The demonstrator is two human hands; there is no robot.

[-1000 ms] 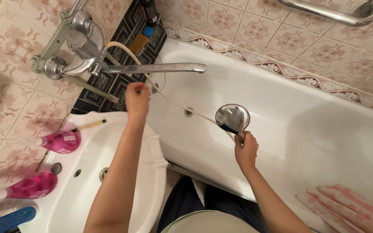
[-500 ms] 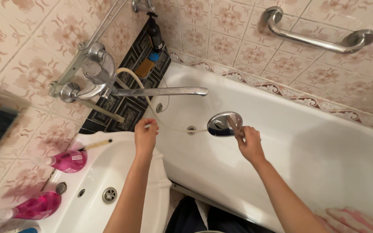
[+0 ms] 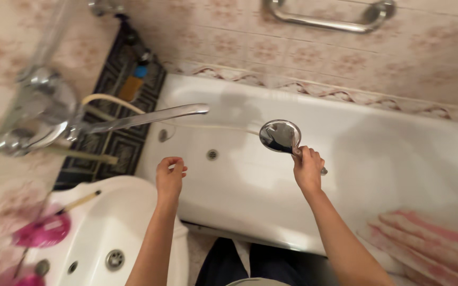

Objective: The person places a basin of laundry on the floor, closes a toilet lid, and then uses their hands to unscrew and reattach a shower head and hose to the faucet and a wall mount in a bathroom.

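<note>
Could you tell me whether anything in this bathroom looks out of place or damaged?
Nothing looks damaged or spilled. The right hand holds the chrome shower head over the white bathtub, off any holder, and the left hand hangs loosely curled near the sink.

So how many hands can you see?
2. The left hand is over the bathtub near the sink; the right hand grips the shower head over the tub.

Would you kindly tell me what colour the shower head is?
Shiny chrome silver, seen in the head view: shower head, held by the right hand.
</note>
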